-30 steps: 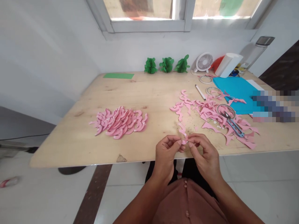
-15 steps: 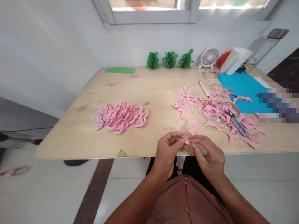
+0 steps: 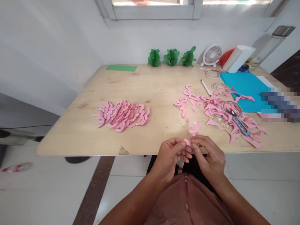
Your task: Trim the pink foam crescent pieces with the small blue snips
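Between my two hands, just above the table's front edge, is a small pink paper piece (image 3: 187, 142). My left hand (image 3: 172, 153) pinches it between thumb and forefinger, the other fingers curled below. From the other side my right hand (image 3: 208, 154) closes thumb and forefinger at the piece's right end; its tips partly cover the paper. Just beyond the fingertips lies a curved pink paper piece (image 3: 195, 128). Off to the left rests a heap of curved pink paper pieces (image 3: 124, 115), some with white patches on their ends.
Pink paper scraps (image 3: 213, 106) spread over the table's right side, with blue-handled snips (image 3: 241, 125), tape rolls (image 3: 232, 108) and a white marker (image 3: 206, 87). Along the wall stand green paper shapes (image 3: 171, 57) and a small fan (image 3: 212, 55). A blue sheet (image 3: 250, 101) lies far right.
My left hand's lower fingers have extended and dropped a little below the pink piece. Both hands still pinch it in nearly the same spot; the view has shifted slightly.
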`<action>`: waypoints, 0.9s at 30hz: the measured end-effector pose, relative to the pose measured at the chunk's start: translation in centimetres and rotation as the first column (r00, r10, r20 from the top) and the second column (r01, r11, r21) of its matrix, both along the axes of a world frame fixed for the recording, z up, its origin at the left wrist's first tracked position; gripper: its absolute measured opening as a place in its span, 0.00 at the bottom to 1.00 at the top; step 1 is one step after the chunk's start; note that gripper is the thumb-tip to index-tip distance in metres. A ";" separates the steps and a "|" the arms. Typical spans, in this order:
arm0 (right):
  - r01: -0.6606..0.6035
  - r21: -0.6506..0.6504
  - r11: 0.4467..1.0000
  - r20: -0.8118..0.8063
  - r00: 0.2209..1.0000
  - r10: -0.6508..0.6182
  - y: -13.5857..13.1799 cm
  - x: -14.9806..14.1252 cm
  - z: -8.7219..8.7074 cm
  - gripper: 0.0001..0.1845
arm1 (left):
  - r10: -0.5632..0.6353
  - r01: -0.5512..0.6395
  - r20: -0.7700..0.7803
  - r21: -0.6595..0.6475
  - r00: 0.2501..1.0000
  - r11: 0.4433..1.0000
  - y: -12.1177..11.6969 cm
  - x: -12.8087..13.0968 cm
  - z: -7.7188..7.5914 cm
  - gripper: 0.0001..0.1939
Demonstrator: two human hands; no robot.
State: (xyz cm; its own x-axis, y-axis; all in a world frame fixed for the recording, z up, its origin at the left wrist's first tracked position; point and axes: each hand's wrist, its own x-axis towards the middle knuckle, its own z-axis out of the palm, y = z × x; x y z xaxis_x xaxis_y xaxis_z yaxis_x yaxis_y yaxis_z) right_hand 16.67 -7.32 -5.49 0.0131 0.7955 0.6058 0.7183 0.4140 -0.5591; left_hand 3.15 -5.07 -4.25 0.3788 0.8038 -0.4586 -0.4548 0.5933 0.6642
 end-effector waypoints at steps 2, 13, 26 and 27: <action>0.009 0.014 1.000 0.021 1.000 -0.009 0.0 0.2 0.0 0.06 | 0.007 -0.006 -0.048 0.018 0.999 1.000 0.1 -0.1 0.1 0.06; -0.182 0.127 0.975 0.351 0.928 0.128 0.9 2.1 1.0 0.09 | -0.121 0.137 -0.159 0.094 0.980 0.986 0.1 -0.5 0.7 0.05; -0.309 0.096 0.946 0.375 0.892 0.253 1.4 3.5 1.6 0.08 | -0.187 0.200 -0.138 0.086 0.973 0.976 0.5 -0.8 0.6 0.06; -0.303 0.107 0.947 0.379 0.893 0.243 1.4 3.5 1.7 0.07 | -0.191 0.205 -0.139 0.088 0.972 0.975 0.5 -0.8 0.6 0.06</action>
State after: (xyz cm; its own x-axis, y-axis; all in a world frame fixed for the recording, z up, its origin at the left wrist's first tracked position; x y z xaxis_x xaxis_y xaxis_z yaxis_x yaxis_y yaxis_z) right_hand 20.19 -5.90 -3.83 -0.4308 0.6294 0.6467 0.7024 0.6838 -0.1976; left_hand 2.37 -4.56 -3.64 0.4781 0.7635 -0.4342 -0.2418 0.5897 0.7706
